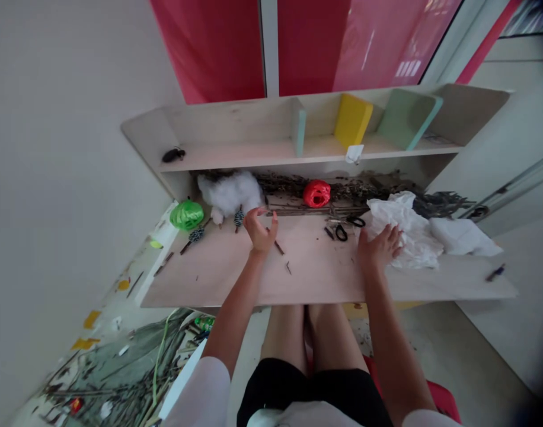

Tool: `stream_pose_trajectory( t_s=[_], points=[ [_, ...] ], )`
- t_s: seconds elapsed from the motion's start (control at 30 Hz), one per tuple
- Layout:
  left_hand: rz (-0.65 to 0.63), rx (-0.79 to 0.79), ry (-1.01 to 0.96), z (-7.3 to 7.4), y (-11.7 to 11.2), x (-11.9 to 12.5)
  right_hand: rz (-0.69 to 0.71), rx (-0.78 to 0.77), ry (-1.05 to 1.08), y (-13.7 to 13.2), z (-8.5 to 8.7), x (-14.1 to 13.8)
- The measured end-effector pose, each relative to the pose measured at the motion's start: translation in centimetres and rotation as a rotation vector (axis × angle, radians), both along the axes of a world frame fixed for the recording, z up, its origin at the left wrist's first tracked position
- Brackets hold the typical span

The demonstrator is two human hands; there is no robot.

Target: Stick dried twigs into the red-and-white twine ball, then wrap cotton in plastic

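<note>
My left hand (260,231) hangs just above the pale wooden desktop (307,279), fingers apart and holding nothing. A black-and-white striped wrapped stick (239,218) stands close to its fingertips, and a second one (195,235) lies further left. My right hand (380,248) rests with spread fingers on crumpled white paper (407,231). Black-handled scissors (342,228) lie between my hands. Behind them are a heap of dry twigs (355,190), a red raffia bundle (316,193), white cotton fluff (230,193) and a green raffia bundle (187,214).
A shelf (271,155) above the desk holds a yellow block (353,120), a green board (407,118) and a dark beetle-shaped object (173,155). Dry branches (120,367) lie on the floor at lower left. A wall runs along the left side.
</note>
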State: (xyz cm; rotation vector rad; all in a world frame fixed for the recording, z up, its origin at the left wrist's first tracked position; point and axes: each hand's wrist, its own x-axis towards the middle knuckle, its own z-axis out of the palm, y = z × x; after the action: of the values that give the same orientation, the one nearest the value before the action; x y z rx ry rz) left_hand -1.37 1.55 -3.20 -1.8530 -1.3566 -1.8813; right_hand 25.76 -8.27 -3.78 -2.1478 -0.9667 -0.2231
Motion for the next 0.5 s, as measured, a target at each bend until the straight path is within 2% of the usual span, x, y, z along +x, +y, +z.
stream_pose_trajectory(
  t_s=[0.1, 0.2, 0.37, 0.43, 0.5],
  points=[
    [-0.021, -0.062, -0.042, 0.1, -0.2, -0.1, 0.003, -0.087, 0.007, -0.2, -0.3, 1.1],
    [-0.046, -0.099, -0.083, 0.3, -0.4, -0.1, 0.037, -0.081, -0.013, -0.3, -0.5, 2.6],
    [-0.058, -0.101, -0.109, 0.4, -0.3, -0.1, 0.007, 0.102, 0.053, 0.0, -0.1, 7.2],
    [-0.057, -0.103, -0.125, 0.3, -0.1, -0.1, -0.005, 0.223, 0.073, 0.1, 0.8, 9.7],
    [-0.068, -0.106, -0.139, 0.3, 0.0, -0.1, 0.002, 0.265, 0.053, 0.1, 2.2, 12.3]
  ],
)
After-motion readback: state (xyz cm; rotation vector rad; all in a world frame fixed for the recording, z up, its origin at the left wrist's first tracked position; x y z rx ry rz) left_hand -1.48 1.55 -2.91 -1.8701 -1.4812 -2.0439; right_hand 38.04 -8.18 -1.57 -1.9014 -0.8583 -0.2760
